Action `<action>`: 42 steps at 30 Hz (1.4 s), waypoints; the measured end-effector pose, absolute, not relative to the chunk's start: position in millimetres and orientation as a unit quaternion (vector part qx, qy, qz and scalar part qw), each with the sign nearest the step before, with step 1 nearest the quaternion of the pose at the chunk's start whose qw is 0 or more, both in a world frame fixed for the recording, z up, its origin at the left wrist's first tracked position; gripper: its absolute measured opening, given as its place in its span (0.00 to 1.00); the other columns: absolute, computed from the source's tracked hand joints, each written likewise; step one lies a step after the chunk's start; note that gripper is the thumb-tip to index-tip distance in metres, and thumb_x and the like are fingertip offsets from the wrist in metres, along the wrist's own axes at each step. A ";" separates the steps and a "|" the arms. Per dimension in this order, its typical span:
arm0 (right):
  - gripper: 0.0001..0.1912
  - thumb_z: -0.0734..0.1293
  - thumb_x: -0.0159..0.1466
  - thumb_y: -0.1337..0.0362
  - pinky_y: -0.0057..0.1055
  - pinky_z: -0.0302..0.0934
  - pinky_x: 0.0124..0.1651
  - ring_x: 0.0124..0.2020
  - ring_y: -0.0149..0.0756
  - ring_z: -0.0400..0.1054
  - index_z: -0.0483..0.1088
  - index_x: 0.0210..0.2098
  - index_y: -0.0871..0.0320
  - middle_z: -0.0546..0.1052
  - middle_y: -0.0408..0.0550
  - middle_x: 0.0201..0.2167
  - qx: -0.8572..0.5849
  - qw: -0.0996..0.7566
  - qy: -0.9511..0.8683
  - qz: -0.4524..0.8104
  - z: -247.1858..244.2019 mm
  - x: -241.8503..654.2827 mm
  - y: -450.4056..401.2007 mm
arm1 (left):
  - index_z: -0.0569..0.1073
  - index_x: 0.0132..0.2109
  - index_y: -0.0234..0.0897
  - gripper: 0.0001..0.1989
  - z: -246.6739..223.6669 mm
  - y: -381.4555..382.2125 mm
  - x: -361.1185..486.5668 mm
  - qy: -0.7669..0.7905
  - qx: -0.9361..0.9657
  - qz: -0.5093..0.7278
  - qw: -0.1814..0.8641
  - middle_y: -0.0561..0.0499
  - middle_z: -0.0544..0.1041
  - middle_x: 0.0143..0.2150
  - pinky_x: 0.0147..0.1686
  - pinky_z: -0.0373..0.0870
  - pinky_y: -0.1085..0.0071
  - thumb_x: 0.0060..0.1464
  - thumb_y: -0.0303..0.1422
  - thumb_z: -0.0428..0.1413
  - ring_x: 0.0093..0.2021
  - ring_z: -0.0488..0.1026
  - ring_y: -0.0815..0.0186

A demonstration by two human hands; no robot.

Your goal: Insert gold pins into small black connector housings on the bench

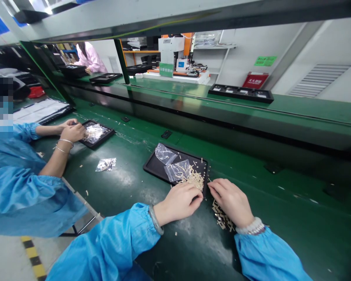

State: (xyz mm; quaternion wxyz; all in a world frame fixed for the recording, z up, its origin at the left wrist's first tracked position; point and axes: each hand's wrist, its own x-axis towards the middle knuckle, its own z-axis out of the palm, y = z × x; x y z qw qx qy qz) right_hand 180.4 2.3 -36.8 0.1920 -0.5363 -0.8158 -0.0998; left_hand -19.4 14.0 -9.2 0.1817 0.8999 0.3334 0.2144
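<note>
Small pale strips (195,178) lie in a loose heap at the right end of a shallow black tray (155,167), set on a workbench in front of a person in blue sleeves. The heap is just beyond the fingers of the left hand (183,201), which is the nearer of the two and reaches over the tray's near edge. The right hand (232,203) is outside the tray, beside its right edge, above a second pile (222,218) of pale strips mixed with darker bits. The tray's long axis runs left to right, sloping slightly towards the right hand; the strips themselves point every way.

The left fingers curl towards the thumb, and the right fingertips bunch near the tray's corner. I cannot tell whether either pair of fingertips meets or grips a piece.

The strips are slim, straight and matt, the colour of light wood. A clear, wrinkled plastic bag (177,170) lies against the heap, with another crumpled clear bag (164,153) at the tray's far left. The tray is dark and smooth with a low raised rim; the green bench top (128,195) is glossy, with scattered strips. To the left, a co-worker (20,175) in blue handles items at a similar tray (103,139).
</note>
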 end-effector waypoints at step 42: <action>0.12 0.57 0.65 0.62 0.28 0.65 0.37 0.36 0.34 0.73 0.71 0.39 0.55 0.78 0.45 0.35 -0.618 0.316 -0.719 -0.042 -32.7 200.5 -60.1 | 0.71 0.32 0.30 0.06 -25.5 7.2 35.5 0.172 0.976 0.092 -0.093 0.46 0.69 0.31 0.33 0.58 0.65 0.55 0.27 0.52 0.36 0.64 0.60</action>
